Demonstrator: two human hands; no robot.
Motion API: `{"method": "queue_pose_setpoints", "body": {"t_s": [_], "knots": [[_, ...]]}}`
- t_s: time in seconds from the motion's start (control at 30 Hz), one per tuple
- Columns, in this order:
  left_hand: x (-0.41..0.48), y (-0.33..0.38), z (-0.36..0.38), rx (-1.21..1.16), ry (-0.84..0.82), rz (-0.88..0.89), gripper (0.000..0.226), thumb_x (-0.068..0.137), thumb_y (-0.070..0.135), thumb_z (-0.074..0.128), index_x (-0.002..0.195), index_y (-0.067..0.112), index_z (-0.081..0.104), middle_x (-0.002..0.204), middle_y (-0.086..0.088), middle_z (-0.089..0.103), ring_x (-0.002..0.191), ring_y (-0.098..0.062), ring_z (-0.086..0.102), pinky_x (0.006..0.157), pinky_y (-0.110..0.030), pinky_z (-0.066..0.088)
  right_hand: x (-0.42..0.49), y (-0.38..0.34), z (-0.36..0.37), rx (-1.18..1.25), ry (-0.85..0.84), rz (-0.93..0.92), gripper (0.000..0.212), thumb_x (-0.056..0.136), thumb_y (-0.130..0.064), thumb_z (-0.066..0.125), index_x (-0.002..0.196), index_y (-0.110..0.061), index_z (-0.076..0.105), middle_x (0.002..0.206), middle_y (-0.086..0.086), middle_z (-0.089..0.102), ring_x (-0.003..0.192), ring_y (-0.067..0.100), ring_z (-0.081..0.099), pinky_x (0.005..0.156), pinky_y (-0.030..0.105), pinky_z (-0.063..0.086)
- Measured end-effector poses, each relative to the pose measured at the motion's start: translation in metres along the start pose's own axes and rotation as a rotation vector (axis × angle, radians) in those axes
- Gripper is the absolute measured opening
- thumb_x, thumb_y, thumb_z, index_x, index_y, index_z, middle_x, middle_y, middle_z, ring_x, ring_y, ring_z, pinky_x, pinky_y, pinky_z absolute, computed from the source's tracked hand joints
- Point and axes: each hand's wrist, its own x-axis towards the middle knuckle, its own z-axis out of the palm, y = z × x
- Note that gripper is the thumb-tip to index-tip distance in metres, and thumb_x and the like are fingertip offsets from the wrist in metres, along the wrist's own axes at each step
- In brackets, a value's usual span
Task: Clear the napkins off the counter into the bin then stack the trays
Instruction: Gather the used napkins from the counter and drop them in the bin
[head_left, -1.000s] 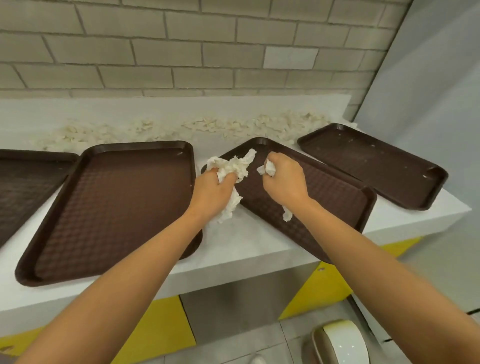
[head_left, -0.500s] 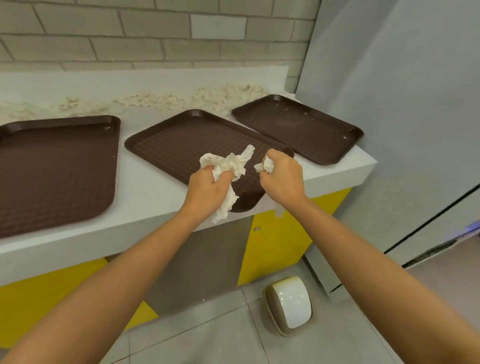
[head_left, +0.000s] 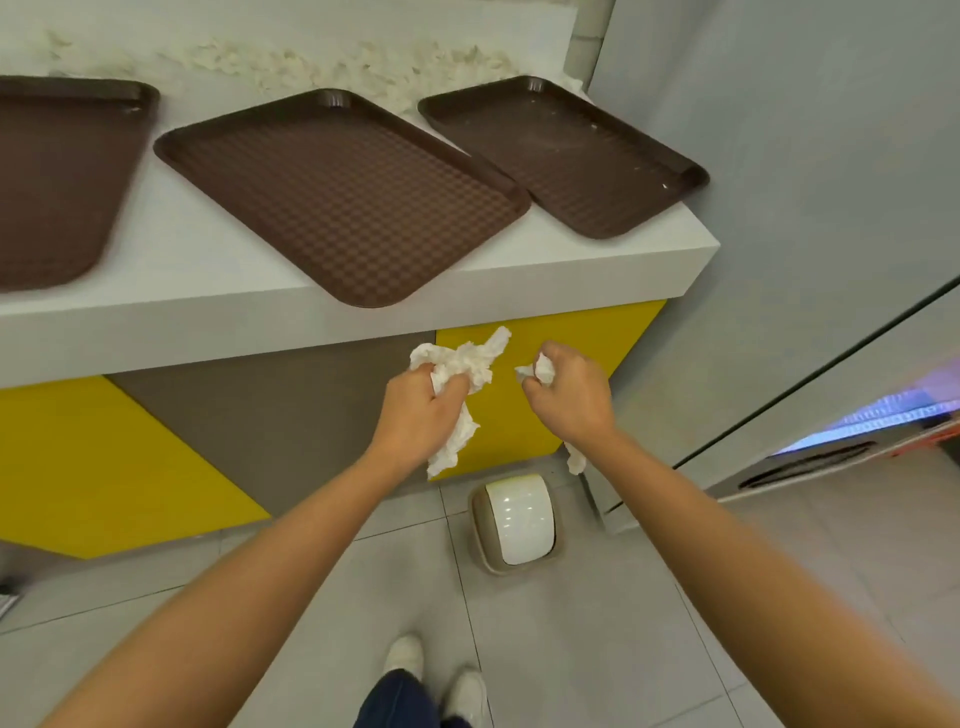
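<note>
1. Curling tight round a big wad (head_left: 460, 364) of white napkin, the fingers and thumb of the left hand (head_left: 415, 410) clamp it. Crumpled ends stick out above the fist and a tail hangs below the palm.
2. The right hand (head_left: 569, 397) is likewise fisted, its fingers closed on a small wad (head_left: 540, 370). A white tip shows at the thumb side and a strip (head_left: 574, 460) dangles under the wrist.
3. The two fists are side by side but apart, backs toward the camera, in front of the yellow cabinet (head_left: 519, 431) and below the counter edge. The forearms reach in from the lower corners.
4. The bin (head_left: 517, 522) stands on the tiled floor (head_left: 597, 623) at the cabinet foot, seen below and between the two hands. Its white swing lid sits shut in a tan frame.
5. The counter (head_left: 208, 291) carries three brown trays, flat and unstacked:
   - the left tray (head_left: 57, 176) is cut by the frame edge;
   - the mid tray (head_left: 343, 192) is askew, with one corner reaching over the front edge;
   - the right tray (head_left: 563, 150) lies near the counter's end by the grey wall (head_left: 779, 208).
6. Scraps (head_left: 332, 67) of napkin lie in a band along the back of the counter, behind the trays.
7. White shoes (head_left: 405, 654) show at the bottom edge.
</note>
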Motion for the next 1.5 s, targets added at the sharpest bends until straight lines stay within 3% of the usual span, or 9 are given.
{"method": "queue_pose_setpoints", "body": {"t_s": [0.13,0.43,0.67,0.83,0.93,1.1,1.2,1.43,1.5], "knots": [[0.004,-0.014,0.024,-0.013,-0.020,-0.065,0.025,0.093,0.021,0.047,0.070,0.014,0.056,0.059,0.004,0.054,0.054,-0.007,0.051,0.043,-0.012,0.034,-0.002,0.026,0.015,0.002,-0.095,0.063,0.018,0.086,-0.020,0.061,0.077,-0.010,0.049,0.074,0.004,0.052,0.067,0.024,0.046,0.055,0.030,0.029],[0.031,-0.062,0.080,0.013,-0.048,-0.238,0.025,0.093,0.020,0.049,0.070,0.010,0.053,0.065,-0.001,0.054,0.060,-0.013,0.051,0.050,-0.022,0.037,0.003,0.091,0.061,-0.018,-0.261,0.197,0.024,0.089,-0.024,0.057,0.076,-0.009,0.044,0.070,0.006,0.048,0.066,0.026,0.046,0.056,0.031,0.030],[0.034,-0.109,0.141,0.043,-0.062,-0.384,0.027,0.093,0.021,0.046,0.087,-0.001,0.061,0.079,-0.011,0.062,0.074,-0.023,0.057,0.059,-0.028,0.041,0.001,0.160,0.106,-0.015,-0.400,0.266,0.025,0.089,-0.029,0.056,0.076,-0.011,0.045,0.074,0.004,0.050,0.069,0.025,0.048,0.060,0.030,0.034],[0.029,-0.148,0.192,0.061,0.014,-0.463,0.022,0.093,0.020,0.047,0.084,0.003,0.058,0.077,-0.007,0.060,0.072,-0.021,0.055,0.053,-0.021,0.037,-0.001,0.213,0.139,0.029,-0.509,0.331,0.017,0.089,-0.027,0.057,0.091,-0.010,0.056,0.087,0.008,0.058,0.079,0.025,0.052,0.070,0.033,0.044],[0.022,-0.168,0.214,0.068,0.033,-0.500,0.018,0.093,0.019,0.047,0.085,0.007,0.057,0.076,-0.003,0.058,0.070,-0.017,0.053,0.053,-0.018,0.036,-0.007,0.236,0.159,0.061,-0.607,0.359,0.024,0.087,-0.022,0.059,0.106,-0.007,0.057,0.093,0.006,0.056,0.085,0.025,0.052,0.070,0.028,0.038],[0.015,-0.216,0.251,0.093,0.028,-0.579,0.026,0.091,0.020,0.047,0.069,0.009,0.053,0.065,-0.001,0.054,0.062,-0.014,0.050,0.051,-0.021,0.033,-0.024,0.274,0.209,0.161,-0.726,0.463,0.034,0.091,-0.014,0.055,0.123,-0.005,0.050,0.124,0.011,0.052,0.098,0.028,0.055,0.072,0.024,0.037],[0.019,-0.249,0.270,0.088,0.033,-0.603,0.023,0.091,0.021,0.047,0.077,0.004,0.056,0.070,-0.003,0.056,0.064,-0.015,0.052,0.052,-0.022,0.036,-0.035,0.298,0.247,0.188,-0.797,0.538,0.028,0.092,-0.015,0.052,0.118,-0.006,0.050,0.108,0.011,0.051,0.088,0.022,0.048,0.072,0.026,0.036],[0.024,-0.313,0.304,0.025,0.078,-0.629,0.023,0.091,0.023,0.050,0.077,0.005,0.055,0.068,0.001,0.053,0.061,-0.009,0.048,0.052,-0.020,0.035,-0.071,0.345,0.334,0.308,-0.707,0.867,0.034,0.091,-0.016,0.051,0.123,-0.005,0.051,0.115,0.011,0.056,0.109,0.029,0.054,0.093,0.037,0.044],[0.023,-0.323,0.311,0.013,0.068,-0.629,0.025,0.091,0.023,0.050,0.072,0.007,0.054,0.068,0.001,0.052,0.061,-0.008,0.048,0.052,-0.019,0.036,-0.081,0.354,0.348,0.393,-0.678,0.993,0.033,0.091,-0.015,0.052,0.123,-0.004,0.052,0.111,0.010,0.056,0.106,0.028,0.054,0.091,0.035,0.045]]}}
